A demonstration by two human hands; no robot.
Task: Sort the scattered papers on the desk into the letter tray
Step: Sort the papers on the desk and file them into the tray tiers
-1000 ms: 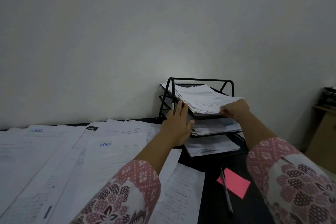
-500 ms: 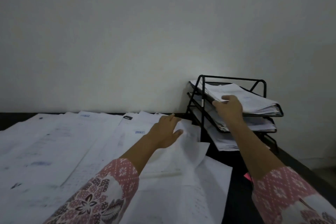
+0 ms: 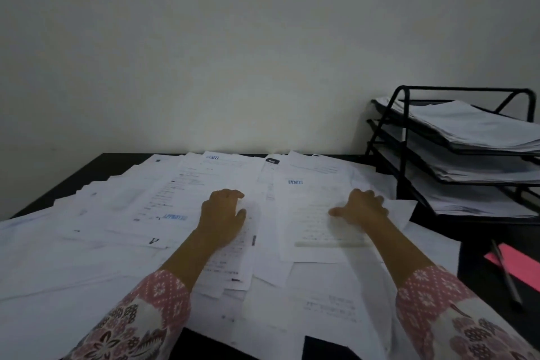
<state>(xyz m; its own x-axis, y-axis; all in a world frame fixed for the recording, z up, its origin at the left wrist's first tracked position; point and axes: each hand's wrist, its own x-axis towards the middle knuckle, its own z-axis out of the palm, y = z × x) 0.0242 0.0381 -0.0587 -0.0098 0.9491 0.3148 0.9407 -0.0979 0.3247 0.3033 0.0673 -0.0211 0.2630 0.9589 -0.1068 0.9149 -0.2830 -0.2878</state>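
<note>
Head view: left grip (image 3: 223, 213) and right grip (image 3: 362, 209) rest loosely curled on scattered papers (image 3: 122, 257), pinching nothing; sheets look light, floppy, slippery, best pinched at a free edge.

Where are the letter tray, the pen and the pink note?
Letter tray (image 3: 467, 88): head view, top bar of its black frame.
Pen (image 3: 505, 272): head view, middle of its barrel.
Pink note (image 3: 523, 267): head view, bare part right of the pen.
</note>
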